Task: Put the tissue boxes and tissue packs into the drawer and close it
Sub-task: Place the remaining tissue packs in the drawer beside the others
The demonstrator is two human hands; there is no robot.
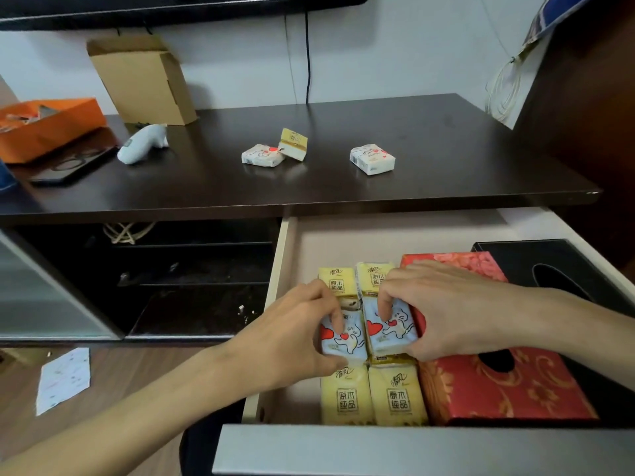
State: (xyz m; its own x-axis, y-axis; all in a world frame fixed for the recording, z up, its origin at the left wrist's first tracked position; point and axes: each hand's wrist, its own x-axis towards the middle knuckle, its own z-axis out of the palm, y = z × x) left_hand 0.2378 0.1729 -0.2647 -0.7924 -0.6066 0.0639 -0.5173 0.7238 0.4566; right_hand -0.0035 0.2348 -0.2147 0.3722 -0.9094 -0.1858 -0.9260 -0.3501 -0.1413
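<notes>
The drawer (pixel 280 269) is pulled open below the dark tabletop. Inside lie several yellow tissue packs (pixel 395 396), a red tissue box (pixel 498 389) and a black tissue box (pixel 556 266). My left hand (pixel 288 334) grips a white heart-printed pack (pixel 343 338) in the drawer's middle row. My right hand (pixel 446 307) grips a second heart-printed pack (pixel 391 328) beside it. On the tabletop rest two white packs (pixel 263 155) (pixel 372 159) and a small yellow pack (pixel 293 144).
The tabletop (pixel 412 132) also holds a cardboard box (pixel 144 80), an orange box (pixel 48 125), a white gun-shaped device (pixel 142 142) and a dark tablet (pixel 72 166). A paper sheet (pixel 63 379) lies on the floor. Open shelves sit left of the drawer.
</notes>
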